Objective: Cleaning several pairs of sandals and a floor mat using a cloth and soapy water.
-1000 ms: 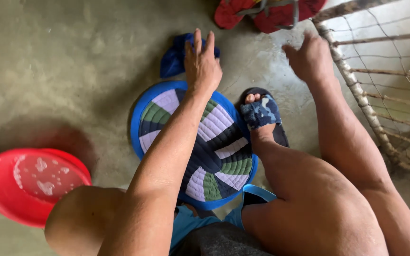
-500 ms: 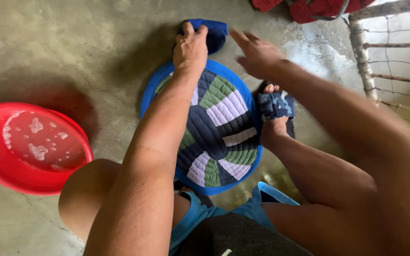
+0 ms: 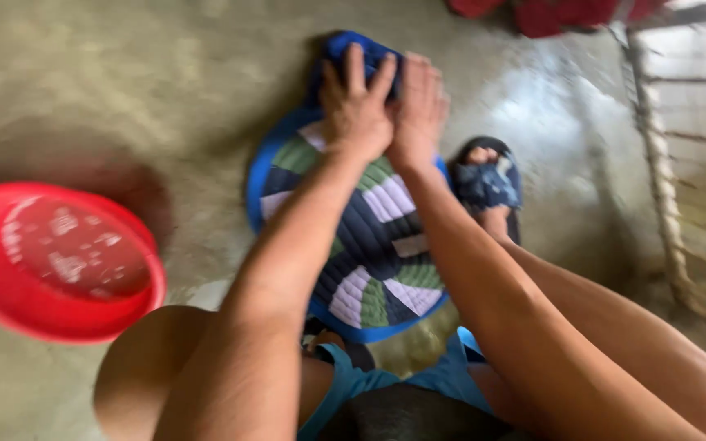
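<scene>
We look straight down at wet concrete floor, the view somewhat blurred. Our left hand and right hand lie side by side, touching each other, palms down and fingers spread flat over a bunched blue cloth at the far edge of a round patchwork mat. Neither hand is clenched; both press open on the cloth, with only its far end showing beyond the fingertips, so we cannot tell whether any fold is gripped underneath. The mat lies flat on the floor between our knees, blue-rimmed, its wedges green, white and dark navy; our forearms cross over its middle. Just right of the mat our right foot sits in a dark sandal with a patterned blue strap. Well apart to the left stands a red plastic basin, holding water with flecks of suds. At the right edge runs a rough wooden frame strung with netting. Red fabric shows at the top edge, too blurred to identify.
</scene>
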